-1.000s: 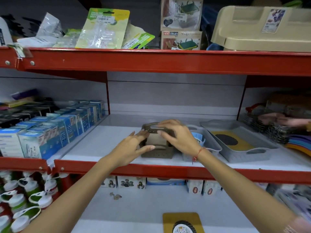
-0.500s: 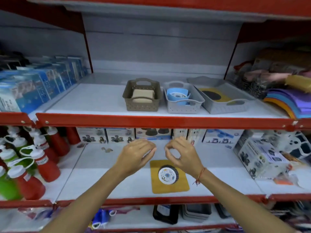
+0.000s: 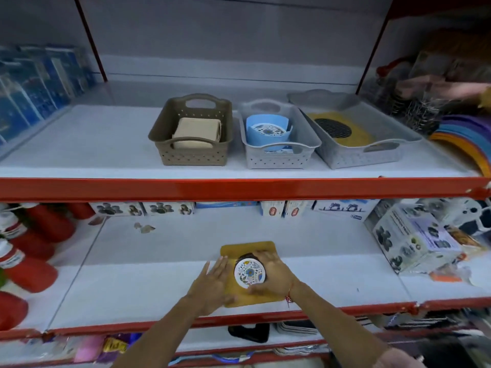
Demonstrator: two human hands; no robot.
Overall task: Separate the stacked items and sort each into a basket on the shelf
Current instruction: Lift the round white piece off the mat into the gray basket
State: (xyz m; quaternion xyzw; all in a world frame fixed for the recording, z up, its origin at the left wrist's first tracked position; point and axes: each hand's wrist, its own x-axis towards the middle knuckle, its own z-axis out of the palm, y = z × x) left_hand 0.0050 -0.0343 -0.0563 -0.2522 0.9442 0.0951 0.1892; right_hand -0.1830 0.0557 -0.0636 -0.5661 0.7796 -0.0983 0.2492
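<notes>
right hand (image 3: 273,274) cups round floral disc (image 3: 249,273) atop yellow mat (image 3: 249,251).

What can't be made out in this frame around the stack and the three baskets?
- Dark piece under the round floral disc, head view: right hand hides it.
- Yellow mat: both hands cover its sides; left hand.
- White basket: blue item hides the contents below.
- Box labels: blurred.

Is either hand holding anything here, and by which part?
The right hand grips the round floral disc by its rim. The left hand lies flat on the yellow mat's left edge, gripping nothing.
</notes>
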